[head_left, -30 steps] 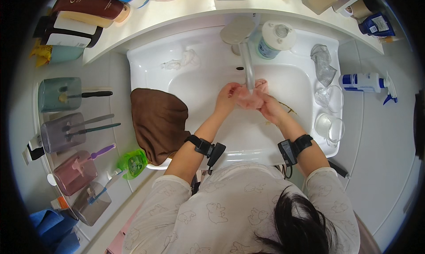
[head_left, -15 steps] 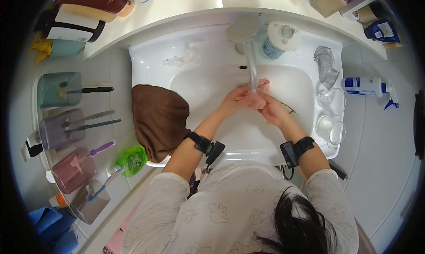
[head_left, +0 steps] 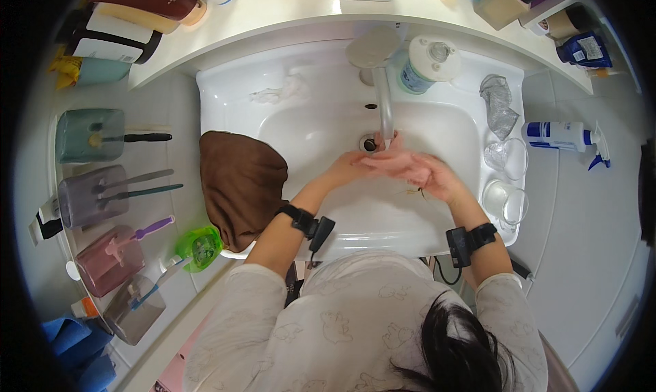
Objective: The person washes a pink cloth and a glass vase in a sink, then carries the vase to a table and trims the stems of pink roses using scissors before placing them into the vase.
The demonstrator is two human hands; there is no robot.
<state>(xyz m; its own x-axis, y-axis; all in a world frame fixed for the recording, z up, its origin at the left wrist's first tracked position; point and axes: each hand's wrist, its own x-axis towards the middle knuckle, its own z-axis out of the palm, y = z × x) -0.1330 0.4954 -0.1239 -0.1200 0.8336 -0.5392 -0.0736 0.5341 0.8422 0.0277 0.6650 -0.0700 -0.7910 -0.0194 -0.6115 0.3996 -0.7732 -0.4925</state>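
Note:
Both hands hold a thin, wet-looking pink cloth point(head_left: 398, 161) over the white sink point(head_left: 328, 218), just below the faucet spout point(head_left: 385, 108). My left hand point(head_left: 347, 166) closes on its left end, close to the drain hole point(head_left: 370, 144). On the other end, my right hand point(head_left: 439, 179) is closed, with the cloth bunched against the fingers. The fingers are partly hidden by the cloth and slightly blurred. A thin yellowish-brown strand point(head_left: 418, 192) shows below the right hand; I cannot tell whether it hangs from the cloth.
A brown cloth point(head_left: 242, 187) drapes over the sink's left rim, beside a green bottle point(head_left: 199, 248). A pump bottle point(head_left: 430, 62) stands behind the faucet. On the right rim are a grey mesh pouch point(head_left: 499, 108) and clear cups point(head_left: 504, 199). Wall cups point(head_left: 91, 136) line the left.
My hands have moved slightly toward me and apart, so the pink cloth is now spread between them. The drain hole has come into view by the left hand.

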